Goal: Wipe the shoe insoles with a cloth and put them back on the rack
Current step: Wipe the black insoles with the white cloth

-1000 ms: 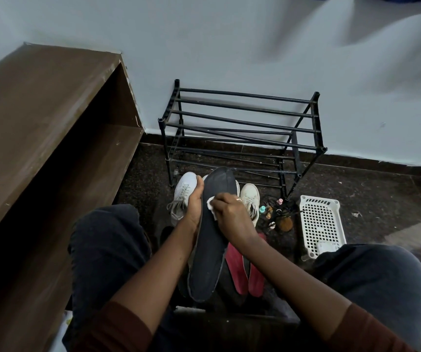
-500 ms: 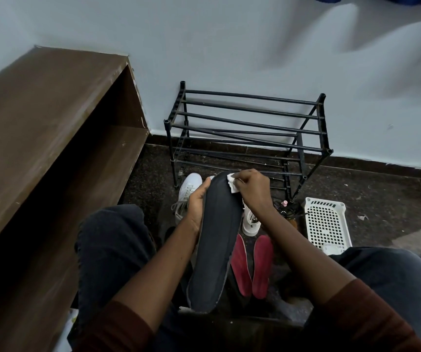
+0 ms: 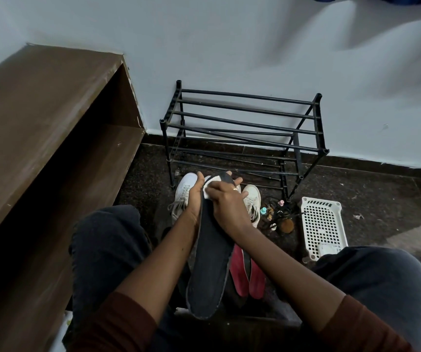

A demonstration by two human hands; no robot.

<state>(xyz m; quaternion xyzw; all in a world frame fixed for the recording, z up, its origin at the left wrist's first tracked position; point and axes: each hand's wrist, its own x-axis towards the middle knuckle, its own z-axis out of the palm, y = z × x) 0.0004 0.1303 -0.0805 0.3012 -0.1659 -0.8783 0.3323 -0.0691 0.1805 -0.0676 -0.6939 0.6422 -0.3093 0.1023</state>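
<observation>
The right hand (image 3: 226,203) covers most of the white cloth (image 3: 207,187), and the dark insole (image 3: 210,262) and the forearms hide parts of the two red insoles (image 3: 240,271) and the white sneakers (image 3: 184,193). The small items (image 3: 275,214) on the floor beside the white basket (image 3: 322,224) are too small to identify. The wooden shelf unit (image 3: 39,138) is cut off at the left edge.

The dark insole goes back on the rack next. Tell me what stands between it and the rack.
The two white sneakers lie on the floor between the dark insole and the black rack, at its foot. They sit low; the rack's top bars are bare, and nothing visible blocks a lift over the sneakers.
</observation>
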